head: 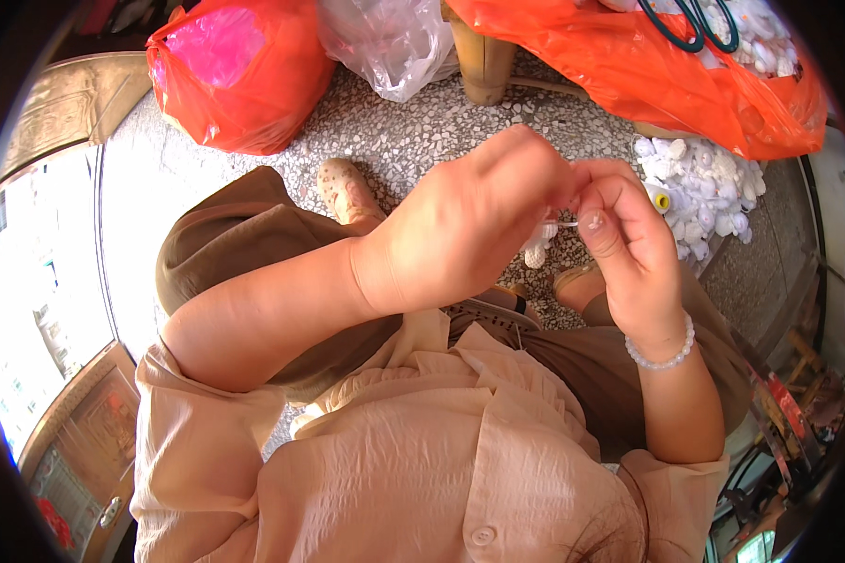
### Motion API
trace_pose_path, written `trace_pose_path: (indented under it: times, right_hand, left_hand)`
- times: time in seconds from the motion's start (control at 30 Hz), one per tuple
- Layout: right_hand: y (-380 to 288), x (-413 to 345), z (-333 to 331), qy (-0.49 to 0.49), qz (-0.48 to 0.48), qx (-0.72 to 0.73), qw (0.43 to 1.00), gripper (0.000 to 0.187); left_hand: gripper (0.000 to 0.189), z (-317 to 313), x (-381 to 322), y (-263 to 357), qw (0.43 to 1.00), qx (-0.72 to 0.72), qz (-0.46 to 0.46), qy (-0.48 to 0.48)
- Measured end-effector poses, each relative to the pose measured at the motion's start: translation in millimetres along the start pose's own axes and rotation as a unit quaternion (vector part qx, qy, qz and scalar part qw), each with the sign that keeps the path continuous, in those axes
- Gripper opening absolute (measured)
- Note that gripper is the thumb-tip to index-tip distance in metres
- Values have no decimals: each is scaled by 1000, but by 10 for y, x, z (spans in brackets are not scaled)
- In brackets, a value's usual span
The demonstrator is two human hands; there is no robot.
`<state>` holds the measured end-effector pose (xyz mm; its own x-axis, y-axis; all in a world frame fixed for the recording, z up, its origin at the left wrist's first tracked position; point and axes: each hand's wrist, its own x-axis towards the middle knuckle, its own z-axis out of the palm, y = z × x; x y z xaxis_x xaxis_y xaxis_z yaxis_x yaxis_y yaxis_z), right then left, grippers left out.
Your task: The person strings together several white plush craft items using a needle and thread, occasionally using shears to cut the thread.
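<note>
My left hand (465, 218) is raised above my lap with its back to the camera, its fingers curled round a small white crocheted piece (537, 246) that hangs out below the palm. Close to its right, my right hand (627, 239) pinches a thin white strand (567, 224) between thumb and forefinger; the strand runs across to the left hand. The fingertips of the left hand are mostly hidden. A bracelet of pale beads (665, 357) is round my right wrist.
Beyond my hands lies a heap of small white crocheted pieces (711, 190) with a yellow-centred spool (661, 203). An orange plastic bag (676, 91) holds more, with dark-handled scissors (690, 35). Another orange bag (282, 84) and a clear bag (394, 49) stand at the upper left.
</note>
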<state>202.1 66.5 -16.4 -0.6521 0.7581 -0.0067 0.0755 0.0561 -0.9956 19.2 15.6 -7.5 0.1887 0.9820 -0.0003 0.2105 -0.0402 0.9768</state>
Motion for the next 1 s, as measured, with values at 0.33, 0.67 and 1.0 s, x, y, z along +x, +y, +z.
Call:
trace_pose_path:
  times: [0.33,0.67,1.0]
  right_hand:
    - [-234,-40,13,-16,216,283,934,18]
    - [-181,-134,52,3,220,161,962,11]
    - [-37,-170,196,106,74,-86,988,8]
  left_hand:
    - [21,-70,215,-132,773,323,538,95]
    - [21,-81,113,-79,860,260,438,25]
    - [9,123,-114,29,991,-66,-110,33]
